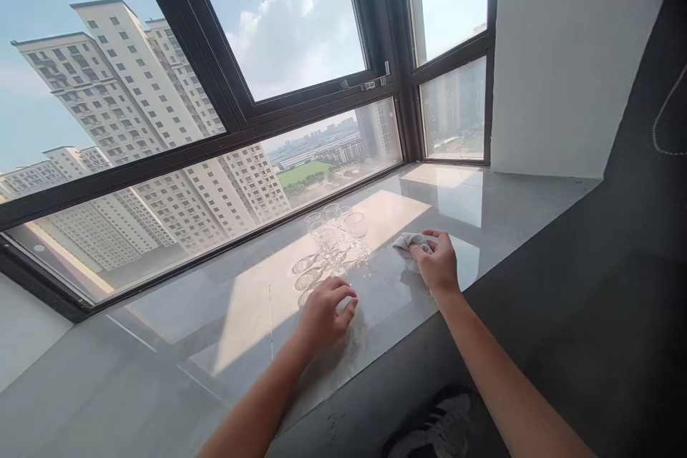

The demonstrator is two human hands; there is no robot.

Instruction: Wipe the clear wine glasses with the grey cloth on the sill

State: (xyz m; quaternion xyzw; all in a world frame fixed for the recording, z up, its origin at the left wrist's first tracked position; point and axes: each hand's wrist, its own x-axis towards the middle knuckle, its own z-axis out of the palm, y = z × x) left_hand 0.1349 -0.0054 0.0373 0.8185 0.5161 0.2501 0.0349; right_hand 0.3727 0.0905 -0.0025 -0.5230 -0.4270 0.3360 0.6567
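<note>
My left hand (325,315) rests on the grey marble window sill (215,329), fingers curled loosely, just in front of a cluster of several clear stemmed glasses (335,243). It holds nothing that I can see. My right hand (437,265) lies on the sill to the right of the glasses, with its fingers closed on a small grey cloth (408,242) that is bunched under the fingertips. Some glasses stand upright; others nearer my left hand seem to lie on their sides.
A dark-framed window (300,114) runs along the far edge of the sill, with tall apartment blocks outside. A white wall (558,64) closes off the sill on the right. A dark floor and a shoe (440,429) show below the sill's front edge.
</note>
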